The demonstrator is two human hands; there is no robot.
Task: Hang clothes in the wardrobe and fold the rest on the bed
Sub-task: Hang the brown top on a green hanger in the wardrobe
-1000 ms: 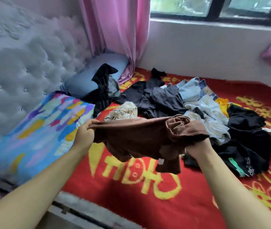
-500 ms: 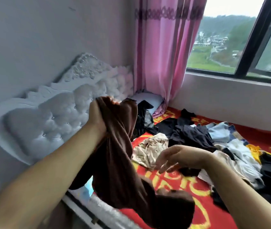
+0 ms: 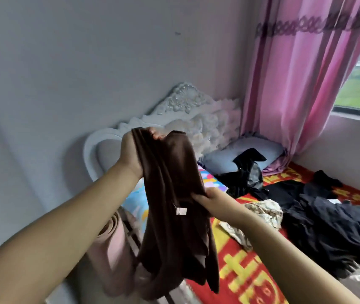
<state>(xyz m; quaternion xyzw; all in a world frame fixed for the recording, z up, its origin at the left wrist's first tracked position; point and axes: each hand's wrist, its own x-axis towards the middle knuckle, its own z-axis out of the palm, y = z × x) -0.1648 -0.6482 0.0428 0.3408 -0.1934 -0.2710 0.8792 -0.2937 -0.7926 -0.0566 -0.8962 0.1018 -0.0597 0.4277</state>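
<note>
Two hands are on one brown garment [image 3: 170, 216], which hangs lengthwise in the air above the near edge of the bed [image 3: 251, 279]. Left hand [image 3: 133, 150] is raised, fingers curled tight over the garment's top edge. Right hand [image 3: 209, 200] sits lower, pinching the cloth at its right side about midway down. A small white tag [image 3: 181, 211] shows on the garment just left of the right hand. Loose dark clothes [image 3: 328, 224] lie heaped on the red bedcover beyond, with a pale patterned piece [image 3: 264, 209] near the right forearm. A blue pillow [image 3: 225, 161] rests against the white padded headboard [image 3: 196, 119]; a pink curtain [image 3: 295, 84] hangs beside the window.
</note>
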